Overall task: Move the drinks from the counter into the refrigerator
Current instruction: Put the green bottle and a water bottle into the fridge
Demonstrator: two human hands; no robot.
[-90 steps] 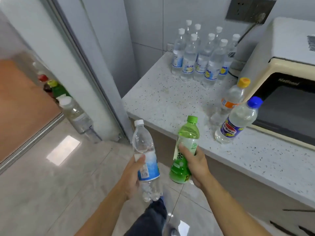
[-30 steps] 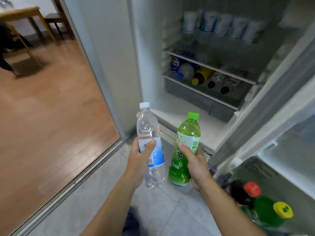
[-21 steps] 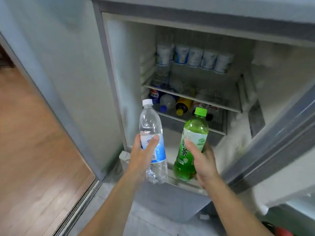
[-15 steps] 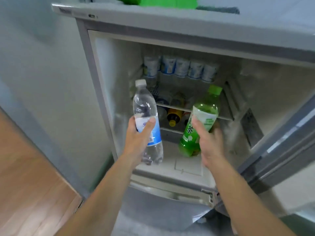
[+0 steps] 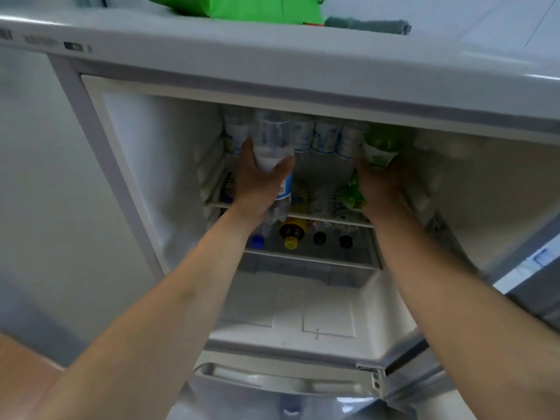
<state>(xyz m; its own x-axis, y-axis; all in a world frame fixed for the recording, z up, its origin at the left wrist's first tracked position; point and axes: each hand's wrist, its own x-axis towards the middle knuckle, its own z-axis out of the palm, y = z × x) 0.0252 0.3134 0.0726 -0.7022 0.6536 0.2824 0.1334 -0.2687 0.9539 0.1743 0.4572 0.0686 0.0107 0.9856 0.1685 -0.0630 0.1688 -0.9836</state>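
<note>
1. Two hands inside the open refrigerator, each gripping one bottle, both up at the top wire shelf.
2. Left hand curled round a clear water bottle with a blue label; thumb on the right of it, bottle tilted so its top leans into the compartment, cap hidden behind the upper frame.
3. Right hand curled round a green tea bottle, likewise tilted inward, top out of sight; blurred.
4. About five white-labelled bottles standing in a row at the back of the top shelf, just behind both held bottles; exact count uncertain, partly covered by the hands.
5. Four bottles lying on the second shelf, caps toward the camera: one blue cap, one yellow cap, two black caps.
6. One clear drawer front below that shelf; white compartment floor beneath.
7. On the refrigerator's top: one bright green item and one grey folded cloth.
8. Open door edge at right.
</note>
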